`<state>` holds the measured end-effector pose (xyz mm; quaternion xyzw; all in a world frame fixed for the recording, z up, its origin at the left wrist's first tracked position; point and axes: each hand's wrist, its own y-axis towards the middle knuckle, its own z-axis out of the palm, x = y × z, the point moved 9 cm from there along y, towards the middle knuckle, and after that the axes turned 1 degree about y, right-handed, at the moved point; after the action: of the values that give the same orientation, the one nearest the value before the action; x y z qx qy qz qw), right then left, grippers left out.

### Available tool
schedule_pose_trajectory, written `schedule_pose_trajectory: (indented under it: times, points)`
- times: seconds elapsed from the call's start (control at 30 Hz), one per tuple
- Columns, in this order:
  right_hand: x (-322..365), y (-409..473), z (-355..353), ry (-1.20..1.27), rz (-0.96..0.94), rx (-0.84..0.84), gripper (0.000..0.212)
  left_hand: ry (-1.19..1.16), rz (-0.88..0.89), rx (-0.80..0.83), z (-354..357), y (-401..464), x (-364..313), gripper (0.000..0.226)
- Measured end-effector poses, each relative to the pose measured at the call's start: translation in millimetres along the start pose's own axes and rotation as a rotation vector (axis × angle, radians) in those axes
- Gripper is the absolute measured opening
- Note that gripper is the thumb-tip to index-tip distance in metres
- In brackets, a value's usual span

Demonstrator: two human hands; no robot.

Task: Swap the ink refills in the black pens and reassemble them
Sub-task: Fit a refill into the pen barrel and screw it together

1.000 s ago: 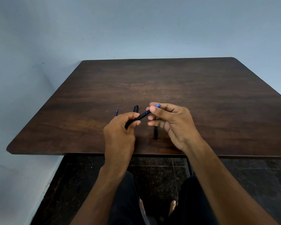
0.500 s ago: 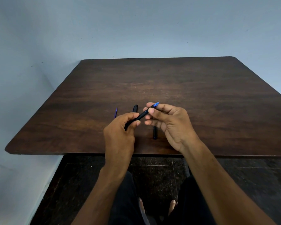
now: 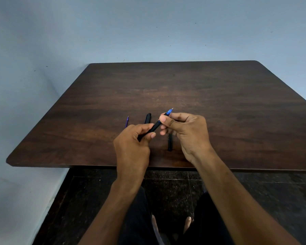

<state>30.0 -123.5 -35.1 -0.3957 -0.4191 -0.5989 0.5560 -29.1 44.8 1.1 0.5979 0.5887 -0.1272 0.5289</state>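
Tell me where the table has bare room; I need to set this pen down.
Bare wood runs along the table's far edge and whole right side. Crowded near the front edge: blue refill, black pen piece, another black piece, around both hands.
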Motion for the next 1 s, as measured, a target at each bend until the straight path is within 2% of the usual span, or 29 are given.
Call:
schedule_pose_trajectory:
  times: [0.13, 0.2, 0.4, 0.57, 0.87, 1.0]
  points:
    - [0, 0, 4, -0.035, 0.01, -0.01, 0.016, 0.009, 0.007, 0.0, -3, 1, 2, 0.029]
    - [3, 2, 7, -0.127, 0.018, 0.023, 0.019, 0.021, -0.004, -0.005, -9, 3, 7, 0.029]
    - [18, 19, 9, -0.649, -0.043, -0.025, 0.008, 0.077, -0.059, -0.051, -29, 12, 24, 0.03]
    - [6, 42, 36, -0.964, 0.014, 0.024, 0.006, 0.104, -0.06, -0.082, -37, 18, 27, 0.028]
    - [-26, 80, 65, -1.331, 0.144, 0.053, 0.032, 0.125, -0.095, -0.089, -47, 17, 35, 0.029]
    - [-26, 83, 66, -1.369, 0.158, 0.021, 0.037, 0.135, -0.118, -0.073, -47, 17, 40, 0.029]
